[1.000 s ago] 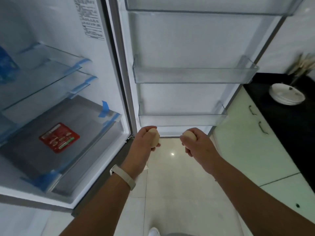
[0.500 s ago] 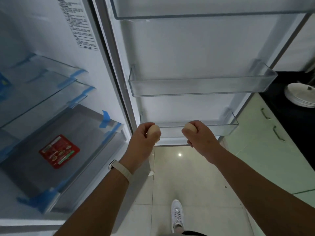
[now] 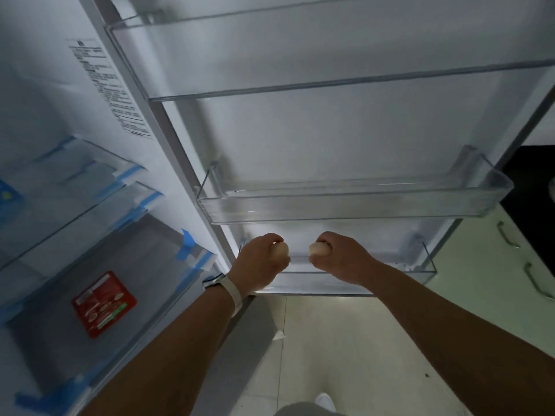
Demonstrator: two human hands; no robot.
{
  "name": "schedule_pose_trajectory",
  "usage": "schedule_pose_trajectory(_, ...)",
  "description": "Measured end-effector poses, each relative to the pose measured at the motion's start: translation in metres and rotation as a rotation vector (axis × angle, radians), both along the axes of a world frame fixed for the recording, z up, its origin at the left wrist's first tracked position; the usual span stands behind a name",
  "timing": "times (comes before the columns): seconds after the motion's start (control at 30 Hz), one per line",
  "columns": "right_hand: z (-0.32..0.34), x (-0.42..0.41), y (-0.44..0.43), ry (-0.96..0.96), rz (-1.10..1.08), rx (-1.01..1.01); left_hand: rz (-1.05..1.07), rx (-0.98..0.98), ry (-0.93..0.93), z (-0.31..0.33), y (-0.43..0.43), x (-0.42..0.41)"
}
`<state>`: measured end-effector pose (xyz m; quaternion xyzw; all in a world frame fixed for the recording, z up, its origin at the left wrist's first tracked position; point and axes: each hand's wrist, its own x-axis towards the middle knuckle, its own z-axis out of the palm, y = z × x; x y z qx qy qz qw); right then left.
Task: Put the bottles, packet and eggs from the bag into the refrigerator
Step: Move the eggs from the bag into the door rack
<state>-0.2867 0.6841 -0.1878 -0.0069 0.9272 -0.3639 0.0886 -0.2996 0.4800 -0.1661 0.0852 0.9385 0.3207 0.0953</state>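
Pale beige oval egg [image 3: 280,250] is being gripped in the curled fingers [image 3: 270,240] of the left hand [image 3: 259,264]. A second egg of the same kind [image 3: 319,249] is being gripped in the curled fingers of the right hand [image 3: 342,259]. Both eggs are being held over the opening of the lowest clear plastic door bin [image 3: 300,282] on the open white refrigerator door. They are near each other but apart, and it cannot be told whether either is touching the bin's floor.

Directly above that bin, a middle clear door bin [image 3: 345,210] is being shown, and higher still a top clear door bin [image 3: 330,85]. A white wristband [image 3: 232,291] is being worn on the left wrist, just left of the lowest bin's front wall.

Well to the left of the bin, inside the cabinet, a red printed rectangle [image 3: 103,304] is lying flat on a grey shelf cover; whether it is a packet or a label cannot be told. Below the bin, pale floor tiles [image 3: 345,340] and the tip of a white shoe [image 3: 326,400] are being shown. To the right of it are pale cupboard fronts with metal handles [image 3: 507,235] and a black desk [image 3: 528,175].
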Motion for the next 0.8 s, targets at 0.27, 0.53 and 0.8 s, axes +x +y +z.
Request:
schedule_pose_trajectory(0.27,-0.02,-0.03,0.007,-0.161,0.209,0.127,-0.045,-0.177,-0.181,-0.026,0.014,-0.031)
schedule_pose_trajectory(0.53,-0.04,-0.053,0.013,-0.168,0.287,0.263,-0.198,-0.344,-0.283,-0.045,0.019,-0.058)
schedule_pose_trajectory(0.8,-0.05,-0.055,0.014,-0.108,0.369,0.429,-0.295,-0.474,-0.284,-0.053,0.026,-0.069)
